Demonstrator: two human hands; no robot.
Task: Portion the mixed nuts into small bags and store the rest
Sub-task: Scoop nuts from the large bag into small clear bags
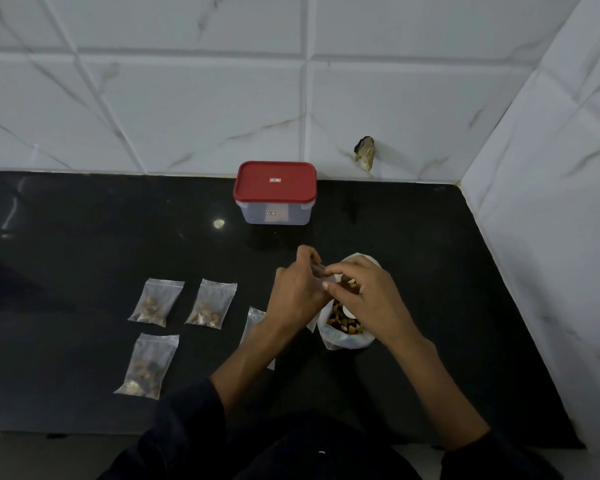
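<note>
Nearest us on the black counter (pixel 84 237), toward its left side, lies one filled small bag (pixel 147 366), with two more (pixel 157 302) (pixel 211 304) just beyond it. A fourth bag (pixel 254 322) is mostly hidden under our left forearm. Our left hand (pixel 297 292) and right hand (pixel 364 299) meet above the open bag of mixed nuts (pixel 343 332), fingers curled, pinching what looks like a clear small bag (pixel 317 271) between them. Farther back, against the tiled wall (pixel 187 98), a red-lidded container (pixel 274 192) stands closed.

The labels on the red lid (pixel 274 180) and container (pixel 276 213) are too small to read.
</note>
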